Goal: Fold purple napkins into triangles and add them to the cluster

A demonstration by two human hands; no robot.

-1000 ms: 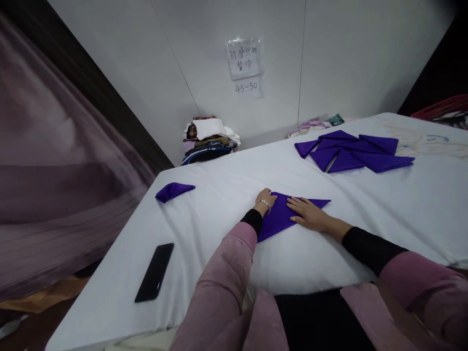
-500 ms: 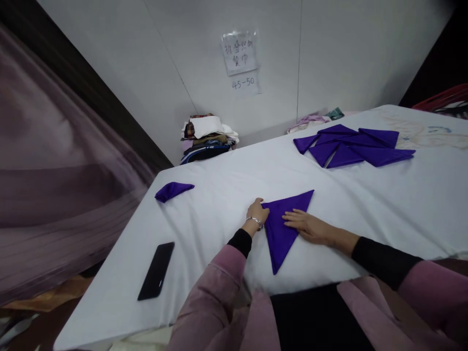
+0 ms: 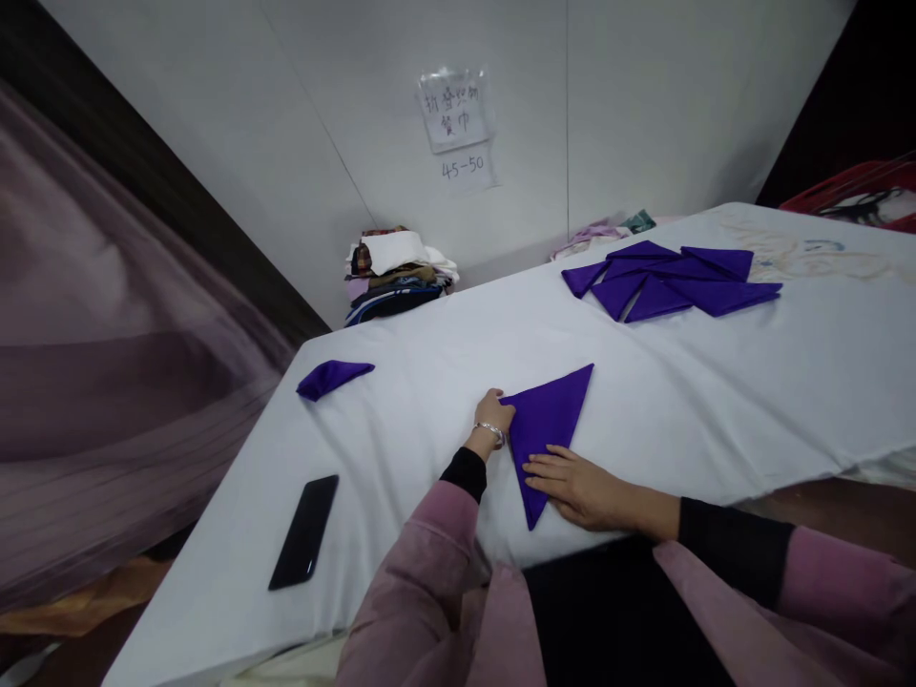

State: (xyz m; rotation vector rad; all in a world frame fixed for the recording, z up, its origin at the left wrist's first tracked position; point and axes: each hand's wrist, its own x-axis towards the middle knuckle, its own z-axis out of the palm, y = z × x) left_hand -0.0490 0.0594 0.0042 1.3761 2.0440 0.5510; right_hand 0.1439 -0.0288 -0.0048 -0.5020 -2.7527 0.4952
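A purple cloth napkin, folded into a triangle, lies on the white-covered table in front of me. My left hand grips its upper left corner, thumb and fingers closed on the edge; a silver bracelet circles that wrist. Flat across the lower part of the same cloth rests my right hand, its fingers stretched out and holding nothing. One point of the triangle reaches away to the upper right, another toward me.
Several folded purple napkins lie overlapping at the back right. A smaller folded purple cloth and a black phone are on the left. Stacked clothes stand beyond the far edge, below a handwritten sign on the wall.
My right hand has slid from the middle of the napkin down toward its near point. My left hand keeps its hold at the corner. The whole view has shifted slightly.
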